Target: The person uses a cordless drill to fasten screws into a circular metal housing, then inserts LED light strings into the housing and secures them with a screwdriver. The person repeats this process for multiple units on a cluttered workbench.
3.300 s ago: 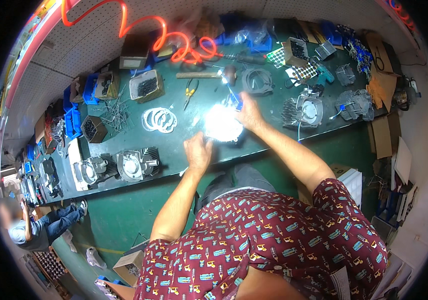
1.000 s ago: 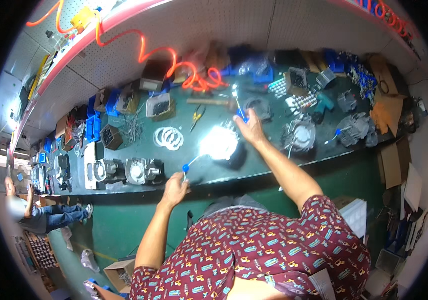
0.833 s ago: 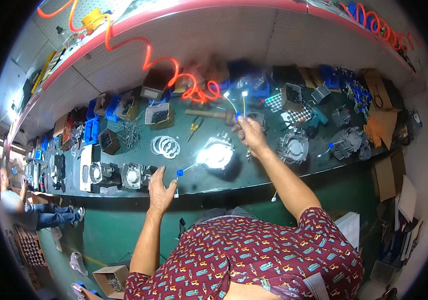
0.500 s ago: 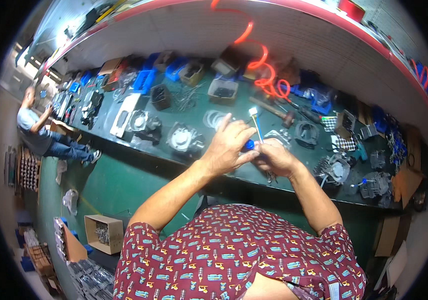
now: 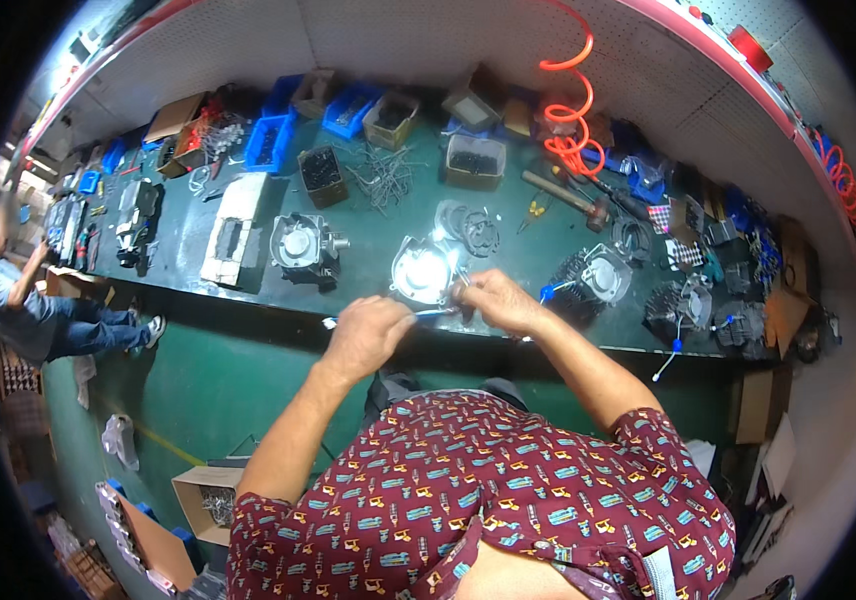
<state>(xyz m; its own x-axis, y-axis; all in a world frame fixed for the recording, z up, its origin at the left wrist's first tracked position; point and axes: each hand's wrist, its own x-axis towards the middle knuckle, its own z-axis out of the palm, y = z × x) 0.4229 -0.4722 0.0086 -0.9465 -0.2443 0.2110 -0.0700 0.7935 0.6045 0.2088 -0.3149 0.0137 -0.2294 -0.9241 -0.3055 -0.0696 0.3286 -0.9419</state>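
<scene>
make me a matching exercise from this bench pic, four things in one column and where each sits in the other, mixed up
Things:
1. coiled orange air hose
2. hammer
3. shiny round cylinder part
4. blue bins

Places:
A. just ahead of the two hands
B. hanging at the back wall, upper right
C. back row, left of centre
D. lying just below the hose

Pairs: 1-B, 2-D, 3-A, 4-C

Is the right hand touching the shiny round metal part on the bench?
Cannot tell. In the head view the right hand overlaps the edge of the shiny round metal part, but glare and the downward angle hide whether its fingers rest on it or hover above.
</scene>
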